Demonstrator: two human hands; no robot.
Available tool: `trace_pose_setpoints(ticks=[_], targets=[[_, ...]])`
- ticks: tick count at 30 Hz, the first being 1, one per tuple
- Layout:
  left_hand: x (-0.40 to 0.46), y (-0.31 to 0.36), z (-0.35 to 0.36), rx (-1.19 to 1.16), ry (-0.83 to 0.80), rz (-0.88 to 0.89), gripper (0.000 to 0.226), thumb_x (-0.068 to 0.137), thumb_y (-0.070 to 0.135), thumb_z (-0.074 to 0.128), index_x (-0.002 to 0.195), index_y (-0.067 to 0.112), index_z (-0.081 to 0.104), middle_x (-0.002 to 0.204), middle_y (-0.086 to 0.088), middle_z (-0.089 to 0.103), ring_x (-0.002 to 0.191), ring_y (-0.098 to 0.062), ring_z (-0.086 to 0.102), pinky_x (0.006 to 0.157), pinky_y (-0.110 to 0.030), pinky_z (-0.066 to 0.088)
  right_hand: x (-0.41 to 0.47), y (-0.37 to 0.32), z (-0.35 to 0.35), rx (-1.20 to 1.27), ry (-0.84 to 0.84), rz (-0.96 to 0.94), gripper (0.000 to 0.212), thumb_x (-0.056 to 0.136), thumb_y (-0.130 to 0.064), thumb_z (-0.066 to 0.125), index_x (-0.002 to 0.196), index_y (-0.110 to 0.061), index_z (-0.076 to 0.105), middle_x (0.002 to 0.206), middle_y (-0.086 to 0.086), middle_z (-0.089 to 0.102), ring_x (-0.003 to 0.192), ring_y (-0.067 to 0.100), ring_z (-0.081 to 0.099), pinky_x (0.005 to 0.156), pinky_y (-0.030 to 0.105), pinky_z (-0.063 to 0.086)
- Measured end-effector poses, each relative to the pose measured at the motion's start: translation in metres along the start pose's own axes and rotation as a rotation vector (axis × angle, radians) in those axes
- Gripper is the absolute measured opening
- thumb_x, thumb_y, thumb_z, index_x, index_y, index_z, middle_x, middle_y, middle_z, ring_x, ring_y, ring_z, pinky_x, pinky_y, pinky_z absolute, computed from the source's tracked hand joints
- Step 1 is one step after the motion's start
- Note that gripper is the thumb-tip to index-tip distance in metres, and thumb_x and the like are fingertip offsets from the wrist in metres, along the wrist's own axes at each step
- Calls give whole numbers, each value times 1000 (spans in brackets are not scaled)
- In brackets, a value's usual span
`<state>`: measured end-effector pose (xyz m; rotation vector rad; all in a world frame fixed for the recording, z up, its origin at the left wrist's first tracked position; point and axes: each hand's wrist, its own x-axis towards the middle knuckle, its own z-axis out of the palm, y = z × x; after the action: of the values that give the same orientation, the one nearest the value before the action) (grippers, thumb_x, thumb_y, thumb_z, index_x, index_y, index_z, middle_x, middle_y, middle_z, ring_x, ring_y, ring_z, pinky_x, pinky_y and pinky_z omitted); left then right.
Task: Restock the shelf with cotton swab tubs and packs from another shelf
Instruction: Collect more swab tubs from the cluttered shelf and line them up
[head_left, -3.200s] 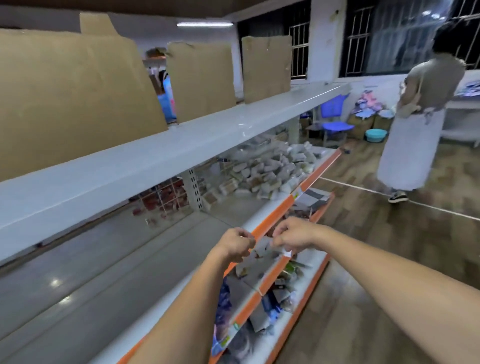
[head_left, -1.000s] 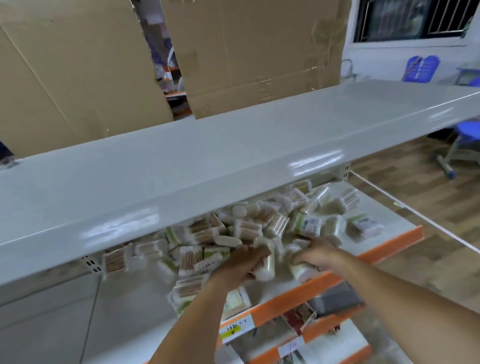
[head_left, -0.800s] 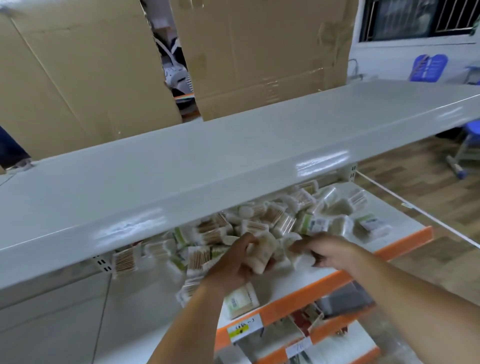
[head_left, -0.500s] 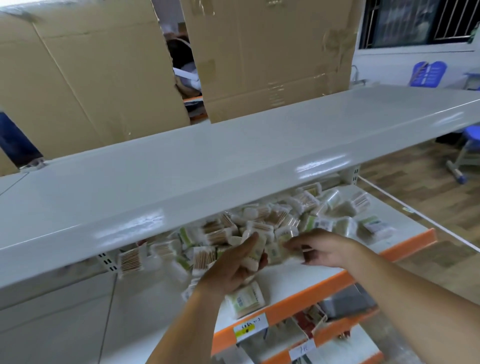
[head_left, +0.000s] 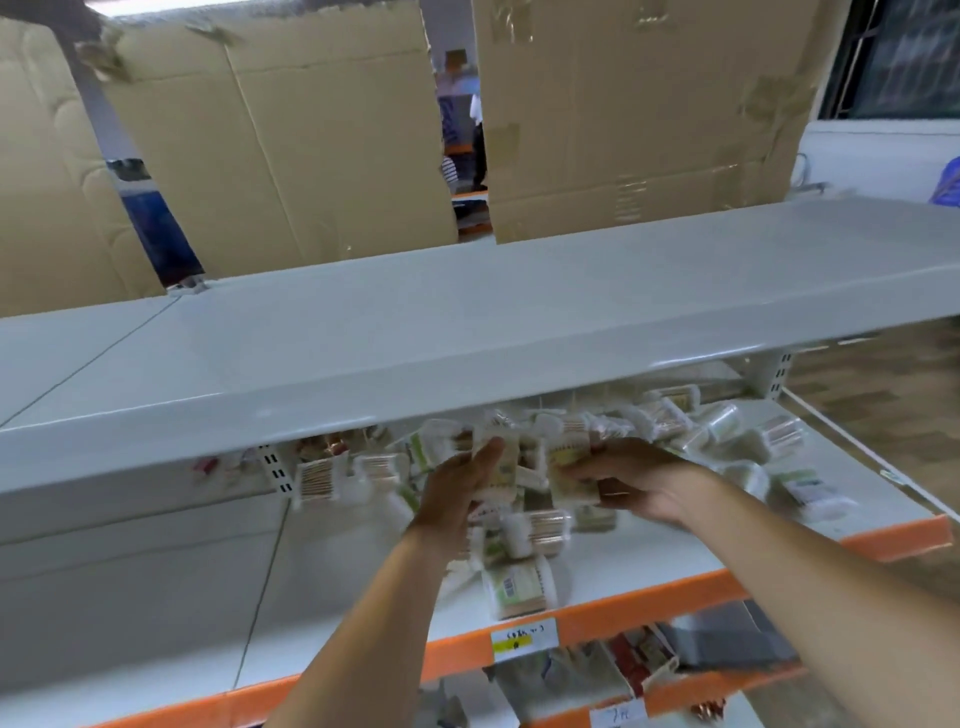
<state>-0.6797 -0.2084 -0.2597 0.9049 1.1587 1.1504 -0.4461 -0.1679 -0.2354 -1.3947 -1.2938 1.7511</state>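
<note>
A jumbled heap of cotton swab tubs and packs (head_left: 670, 431) lies on the middle shelf (head_left: 675, 551), partly hidden under the white top shelf (head_left: 467, 332). Both of my hands are in the heap. My left hand (head_left: 457, 493) is closed around a clear swab tub (head_left: 501, 462) held upright. My right hand (head_left: 639, 480) grips another swab tub (head_left: 569, 467) beside it. One green-labelled tub (head_left: 519, 584) lies on its side near the orange front edge, below my hands. The picture is blurred around the hands.
Large cardboard sheets (head_left: 291, 150) stand behind the top shelf, with a gap showing people beyond. The left part of the middle shelf (head_left: 156, 597) is bare. A lower shelf (head_left: 649, 654) holds other goods. Wooden floor lies to the right (head_left: 893, 405).
I moved along the aisle from the bare shelf section to the swab heap. Both hands reached into the heap, closed on tubs and lifted them slightly.
</note>
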Motion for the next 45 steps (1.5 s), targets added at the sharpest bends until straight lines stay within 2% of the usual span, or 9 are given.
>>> trace_pose_setpoints(ticks=[5, 9, 12, 15, 26, 30, 36, 41, 45], targets=[[-22, 8, -29, 6, 270, 22, 33, 75, 45, 81, 100, 24, 74, 100, 2, 73, 87, -16, 69, 74, -28, 53, 5, -21, 37, -88, -133, -23, 21, 82, -8, 78, 102, -6, 71, 97, 15, 72, 81, 17, 73, 59, 24, 56], [-52, 13, -57, 26, 473, 1, 30, 74, 46, 81, 97, 28, 75, 71, 4, 71, 74, -9, 60, 63, -22, 43, 7, -30, 81, -178, -236, -51, 35, 82, -3, 75, 117, 1, 67, 123, 30, 63, 104, 32, 67, 93, 39, 54], [-84, 6, -83, -18, 483, 47, 60, 63, 50, 86, 112, 19, 73, 83, 1, 73, 79, -15, 60, 73, -27, 41, 6, -32, 117, -239, -330, -76, 32, 81, 0, 75, 112, 1, 69, 111, 24, 71, 93, 26, 69, 79, 30, 58], [-117, -2, -106, -69, 573, 71, 48, 58, 47, 89, 97, 23, 76, 95, 5, 77, 93, -13, 68, 77, -28, 47, 4, -31, 149, -290, -371, -97, 17, 80, 0, 76, 97, -3, 72, 78, 12, 68, 59, 14, 64, 50, 23, 50], [-226, -14, -176, 56, 821, 43, 53, 67, 62, 80, 102, 23, 74, 93, 2, 75, 85, -16, 65, 80, -33, 55, -14, -21, 275, -365, -552, -79, 27, 78, -7, 81, 103, -11, 72, 99, 7, 77, 91, 18, 73, 66, 19, 56], [-272, -18, -211, 89, 969, 54, 51, 72, 55, 81, 102, 15, 74, 84, -6, 73, 72, -22, 67, 63, -31, 53, -18, -10, 338, -389, -631, -78, 24, 79, -2, 78, 101, -9, 69, 98, 11, 76, 83, 18, 72, 51, 15, 52], [-347, -21, -280, 40, 1107, 69, 45, 75, 49, 81, 101, 14, 71, 101, -10, 75, 98, -34, 71, 88, -50, 55, -26, 14, 450, -435, -742, -131, 41, 73, -1, 82, 111, -9, 68, 104, 12, 76, 97, 25, 73, 92, 42, 58], [-407, -18, -347, 31, 1192, 108, 57, 62, 52, 86, 103, 14, 72, 98, -5, 76, 88, -20, 71, 70, -31, 51, -46, 25, 546, -433, -826, -143, 38, 73, 2, 80, 108, -8, 68, 106, 14, 75, 99, 26, 73, 91, 43, 58], [-455, -18, -399, 18, 1260, 114, 47, 66, 40, 88, 101, 13, 70, 66, 16, 62, 54, 1, 53, 52, -17, 40, -63, 30, 613, -431, -880, -157, 40, 75, 5, 79, 111, -5, 67, 106, 14, 74, 84, 20, 73, 64, 27, 60]])
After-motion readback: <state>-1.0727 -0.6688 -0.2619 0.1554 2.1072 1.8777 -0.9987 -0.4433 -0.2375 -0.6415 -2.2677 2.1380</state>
